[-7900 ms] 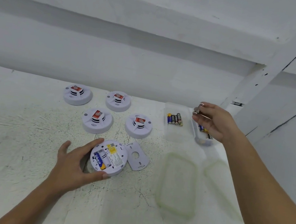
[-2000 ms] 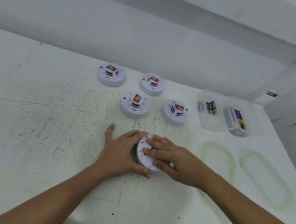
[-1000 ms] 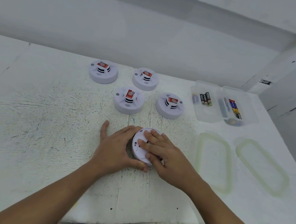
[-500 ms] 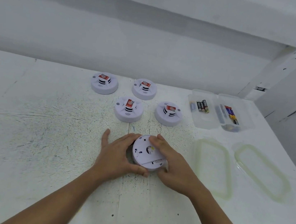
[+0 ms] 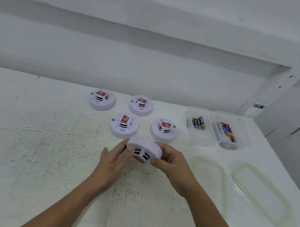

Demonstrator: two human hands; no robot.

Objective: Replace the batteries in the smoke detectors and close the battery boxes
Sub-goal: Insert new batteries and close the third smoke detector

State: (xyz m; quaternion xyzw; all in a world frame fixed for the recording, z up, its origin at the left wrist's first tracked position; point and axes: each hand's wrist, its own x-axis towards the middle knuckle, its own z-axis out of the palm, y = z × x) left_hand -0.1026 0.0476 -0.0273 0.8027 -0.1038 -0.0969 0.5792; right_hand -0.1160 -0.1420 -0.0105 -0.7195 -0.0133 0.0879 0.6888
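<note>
Both hands hold one white smoke detector (image 5: 144,148) lifted off the white table (image 5: 44,156) and tipped on edge, its slotted sensor dome facing me. My left hand (image 5: 114,158) touches its left rim with fairly straight fingers. My right hand (image 5: 171,163) grips its right rim, thumb curled under. Several more detectors with red stickers sit upright behind it: back left (image 5: 102,99), back right (image 5: 141,105), middle left (image 5: 124,125), middle right (image 5: 164,130). Two clear boxes hold batteries, the left box (image 5: 198,126) and the right box (image 5: 228,133).
Two clear lids with pale green seals lie flat on the right, one (image 5: 211,178) close to my right wrist, the other (image 5: 260,192) near the table's right edge. A white wall and a diagonal beam stand behind the table.
The detector lay back-up on the table under both hands, the right hand working its back plate. Now it is lifted and turned over, dome towards me.
</note>
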